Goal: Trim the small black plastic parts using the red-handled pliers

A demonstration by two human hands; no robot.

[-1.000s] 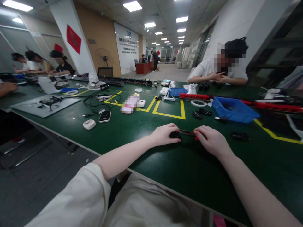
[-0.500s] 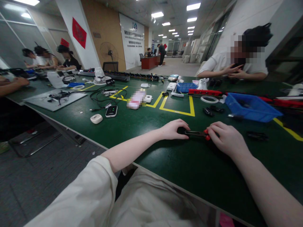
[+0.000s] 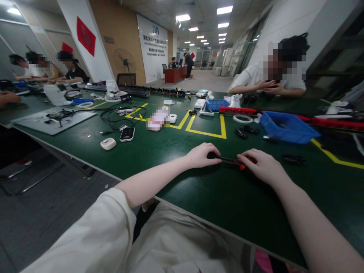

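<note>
A green table (image 3: 227, 204); between the right hand and its far edge, a blue tray (image 3: 301, 132) keeps small dark parts, apparently within reach. Near the table's front edge, the right hand (image 3: 263, 165) has fingers curled around the red handles of pliers (image 3: 228, 161), probably to control them; the left hand (image 3: 200, 155) pinches a small black piece (image 3: 211, 155) at their tip, seemingly to steady it. Behind, a white wall sign (image 3: 153, 49) carries Chinese characters and smaller Latin lettering, too blurred to read; no brand is legible.

Black piece (image 3: 212, 155), partly hidden in the left grip (image 3: 203, 156).
</note>
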